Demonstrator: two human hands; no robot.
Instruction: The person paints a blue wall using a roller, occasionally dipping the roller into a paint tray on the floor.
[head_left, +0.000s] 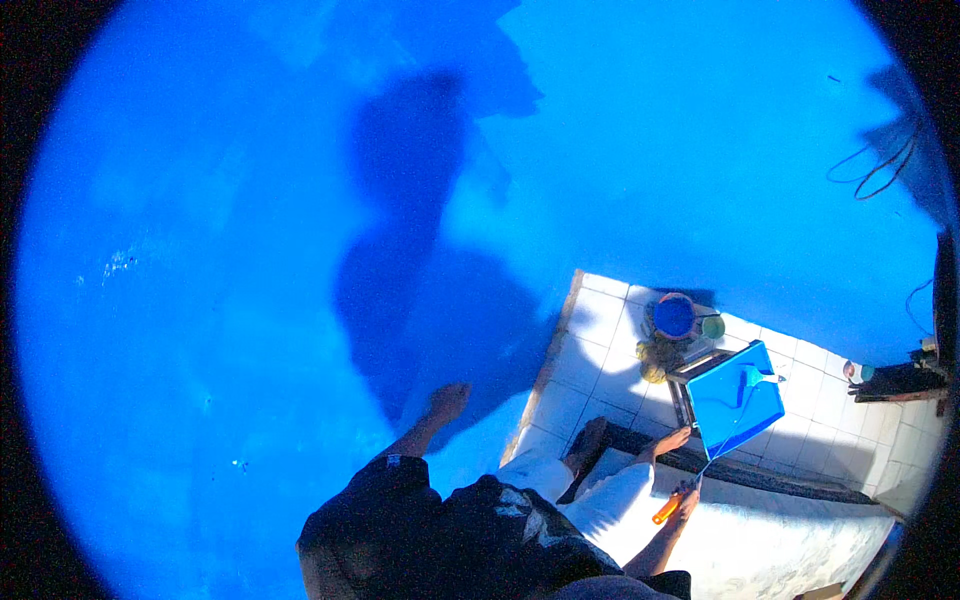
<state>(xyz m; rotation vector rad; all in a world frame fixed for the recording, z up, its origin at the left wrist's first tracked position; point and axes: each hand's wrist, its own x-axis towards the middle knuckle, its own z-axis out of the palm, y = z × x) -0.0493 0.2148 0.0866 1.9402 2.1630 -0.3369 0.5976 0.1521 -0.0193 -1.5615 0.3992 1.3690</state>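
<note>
My left hand (448,402) is over the blue painted surface (180,300), fingers loosely extended and holding nothing visible; whether it touches is unclear. At lower right my right hand (682,505) grips an orange-handled tool (665,508) with a thin metal part reaching toward a blue paint tray (727,420). A brush (750,378), coated light blue, lies in the tray. Behind the tray stand a container of dark blue paint (674,316) and a smaller greenish container (713,326), beside a yellowish crumpled bundle (655,363).
My bare feet (672,439) are by a dark ledge above a whitish mottled band (800,540). White tiles (570,390) surround the tray. At right are a small can (858,371), dark boards (885,385) and looped cables (880,170). A large shadow falls across the blue surface.
</note>
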